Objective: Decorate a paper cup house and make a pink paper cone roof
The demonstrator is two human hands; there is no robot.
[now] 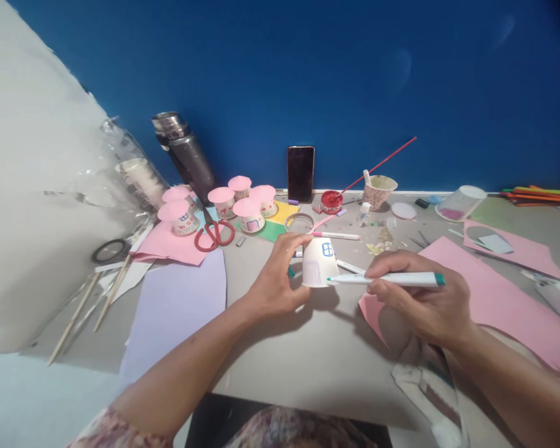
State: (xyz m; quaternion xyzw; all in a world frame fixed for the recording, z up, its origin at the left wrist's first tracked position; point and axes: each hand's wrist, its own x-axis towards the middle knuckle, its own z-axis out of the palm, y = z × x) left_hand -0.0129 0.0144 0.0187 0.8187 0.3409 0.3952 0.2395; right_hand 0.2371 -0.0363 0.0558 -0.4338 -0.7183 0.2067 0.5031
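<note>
A small white paper cup [319,262] stands upside down on the grey table [308,348], with a blue window drawn on its side and a faint door outline. My left hand [277,280] grips the cup from the left, fingers curled around it. My right hand [420,298] pinches a white marker with a teal end [392,279], held level, its tip touching the cup's lower right edge. Several finished cup houses with pink roofs [224,202] stand at the back left.
Red scissors [214,234], a dark flask [186,152], a phone [301,173] leaning on the blue wall, a red paint pot [331,201], a cup with a brush [378,190], pink paper [504,298], lilac paper [172,305], wooden sticks [93,298] and a tape roll [108,251] lie around.
</note>
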